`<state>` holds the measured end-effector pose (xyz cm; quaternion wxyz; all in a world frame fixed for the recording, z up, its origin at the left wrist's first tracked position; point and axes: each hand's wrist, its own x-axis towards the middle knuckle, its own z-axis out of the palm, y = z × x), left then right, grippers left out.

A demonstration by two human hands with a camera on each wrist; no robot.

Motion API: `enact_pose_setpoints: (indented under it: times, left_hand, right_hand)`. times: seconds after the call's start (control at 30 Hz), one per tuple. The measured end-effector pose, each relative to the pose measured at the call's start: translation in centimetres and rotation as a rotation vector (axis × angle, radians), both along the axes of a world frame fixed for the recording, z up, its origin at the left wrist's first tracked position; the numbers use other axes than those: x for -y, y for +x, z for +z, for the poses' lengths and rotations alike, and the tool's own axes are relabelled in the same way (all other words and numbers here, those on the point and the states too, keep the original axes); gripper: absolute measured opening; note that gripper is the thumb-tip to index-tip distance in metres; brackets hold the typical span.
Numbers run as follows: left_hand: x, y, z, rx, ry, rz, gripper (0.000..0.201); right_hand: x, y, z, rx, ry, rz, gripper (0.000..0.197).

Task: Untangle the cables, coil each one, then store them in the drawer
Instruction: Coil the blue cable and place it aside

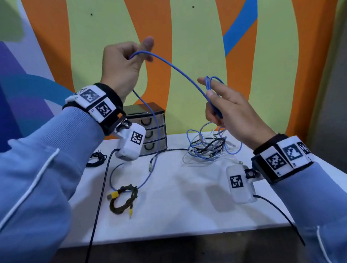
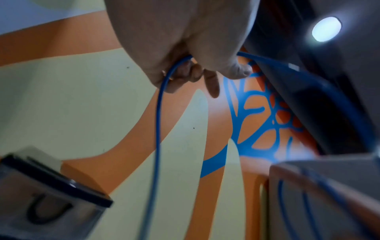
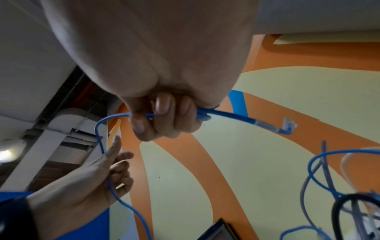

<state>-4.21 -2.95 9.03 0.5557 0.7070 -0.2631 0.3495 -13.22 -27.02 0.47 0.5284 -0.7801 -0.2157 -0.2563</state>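
Observation:
I hold a thin blue cable point(image 1: 175, 68) in the air between both hands. My left hand point(image 1: 141, 52) is raised and pinches it; from there it drops point(image 2: 158, 113) to a loose loop on the white table point(image 1: 185, 205). My right hand point(image 1: 212, 94) grips a few small coils of the same cable, fingers curled round it point(image 3: 164, 116), and its clear plug point(image 3: 289, 125) sticks out past the hand. A tangle of blue, white and black cables point(image 1: 209, 147) lies on the table under my right hand. The small three-drawer unit point(image 1: 149, 129) stands at the back, drawers closed.
A coiled dark braided cable with yellow plugs point(image 1: 124, 198) lies front left on the table. A small black coil point(image 1: 96, 159) sits at the left edge beside the drawer unit. A painted orange and green wall rises right behind the table.

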Motion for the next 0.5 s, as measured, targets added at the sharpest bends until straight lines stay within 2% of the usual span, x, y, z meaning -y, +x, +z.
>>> enact_pose_setpoints:
  times: [0.07,0.17,0.23,0.3,0.33,0.4,0.43,0.47,0.5]
  left_hand:
    - [0.1,0.1,0.4,-0.016,0.132,0.133,0.067]
    - [-0.1,-0.3,0.8,-0.097,0.394,0.494,0.097]
    - [-0.2,-0.3,0.5,-0.154,0.562,0.648,0.107]
    - [-0.1,0.1,-0.5,-0.229,0.597,0.589,0.106]
    - [-0.1,0.4,-1.0,-0.303,0.519,0.464,0.100]
    - [-0.3,0.8,-2.4,-0.460,0.299,0.160,0.072]
    - [-0.6,0.9,-3.2,-0.512,0.269,0.063,0.056]
    - [-1.0,0.8,-4.0,-0.537,0.309,0.017,0.046]
    - [-1.6,0.6,-4.8,-0.539,0.393,0.017,0.045]
  right_hand:
    - [-0.6,-0.6,-0.1,-0.002,0.028,0.043,0.039]
    - [-1.7,-1.2,-0.1,-0.009,0.078,0.102,0.037]
    - [-2.5,-1.3,-0.2,-0.038,0.103,0.154,0.035]
    - [-3.3,-1.3,-0.2,-0.079,0.086,0.186,0.040]
    - [-3.6,-1.2,-0.2,-0.096,0.083,0.196,0.042]
    - [-4.3,-1.0,-0.2,-0.118,0.119,0.201,0.040]
    - [-4.5,-0.7,-0.3,-0.120,0.150,0.179,0.038]
    - [-4.6,-0.2,-0.4,-0.115,0.178,0.140,0.038]
    - [-4.6,0.4,-0.5,-0.107,0.198,0.084,0.040]
